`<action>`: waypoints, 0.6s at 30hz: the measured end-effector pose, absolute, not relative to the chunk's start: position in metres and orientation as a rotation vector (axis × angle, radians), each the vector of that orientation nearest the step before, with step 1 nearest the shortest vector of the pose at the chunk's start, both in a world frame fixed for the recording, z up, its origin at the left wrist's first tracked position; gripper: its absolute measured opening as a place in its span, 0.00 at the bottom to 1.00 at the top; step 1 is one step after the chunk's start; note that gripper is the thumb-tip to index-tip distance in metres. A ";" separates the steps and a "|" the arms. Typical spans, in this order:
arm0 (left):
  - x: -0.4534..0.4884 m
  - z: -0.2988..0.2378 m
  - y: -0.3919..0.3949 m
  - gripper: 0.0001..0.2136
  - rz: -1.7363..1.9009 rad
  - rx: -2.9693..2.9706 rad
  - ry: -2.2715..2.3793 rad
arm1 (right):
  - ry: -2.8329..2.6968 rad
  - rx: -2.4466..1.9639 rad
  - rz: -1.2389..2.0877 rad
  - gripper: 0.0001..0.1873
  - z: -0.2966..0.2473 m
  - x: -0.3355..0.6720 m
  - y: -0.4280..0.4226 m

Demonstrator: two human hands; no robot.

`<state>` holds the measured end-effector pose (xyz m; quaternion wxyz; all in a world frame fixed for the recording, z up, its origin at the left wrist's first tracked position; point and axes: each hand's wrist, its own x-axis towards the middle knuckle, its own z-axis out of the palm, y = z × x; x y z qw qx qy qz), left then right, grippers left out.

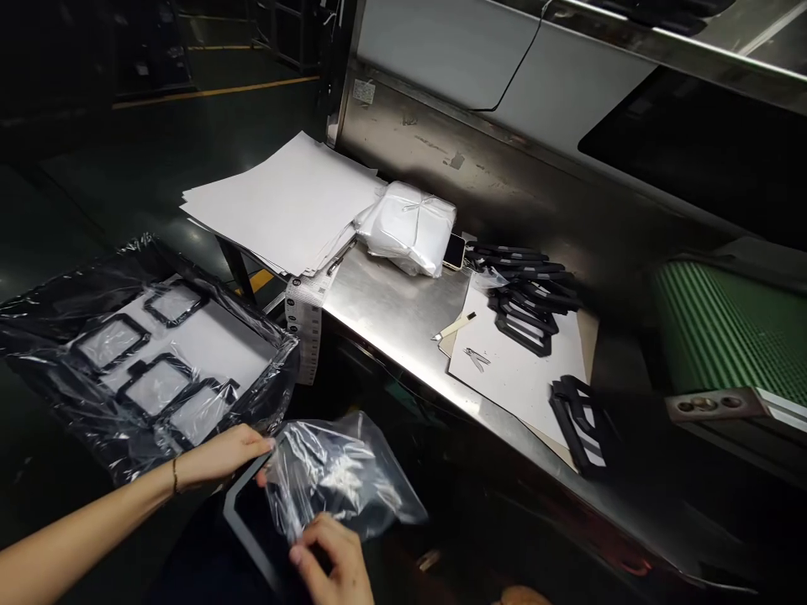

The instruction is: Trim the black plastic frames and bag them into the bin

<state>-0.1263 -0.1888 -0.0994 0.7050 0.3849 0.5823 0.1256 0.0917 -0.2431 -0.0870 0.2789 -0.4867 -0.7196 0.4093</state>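
My left hand (227, 454) pinches the top edge of a clear plastic bag (340, 475) together with a dark rectangular frame (243, 525) that sticks out of the bag's mouth. My right hand (331, 563) grips the lower edge of the same bag, fingers closed on the film. Both hands are low in the view, in front of a steel workbench (391, 311). Just left of them stands a box lined with plastic film (69, 290), holding several black frames (155, 391) on white paper.
On the bench lie a stack of white paper (283, 202), a wrapped white bundle (409, 227), a phone (454, 250), piles of black frames (530, 290), two more frames (580, 424) near the front edge, and tweezers (476, 359). A green conveyor belt (725, 328) runs at the right.
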 end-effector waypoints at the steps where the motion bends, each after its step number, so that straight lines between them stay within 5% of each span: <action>1: -0.131 -0.100 -0.190 0.23 0.270 0.856 1.301 | -1.945 -1.302 1.119 0.16 -0.082 0.091 -0.231; 12: -0.152 -0.057 -0.189 0.23 0.505 0.610 1.256 | -1.919 -1.282 1.213 0.09 -0.033 0.071 -0.120; 16: -0.159 -0.072 -0.217 0.43 0.402 0.330 0.946 | -1.788 -1.117 1.407 0.08 -0.019 0.034 -0.114; 18: -0.148 -0.093 -0.220 0.44 0.534 0.172 0.789 | -1.831 -0.896 1.486 0.08 -0.025 0.009 -0.121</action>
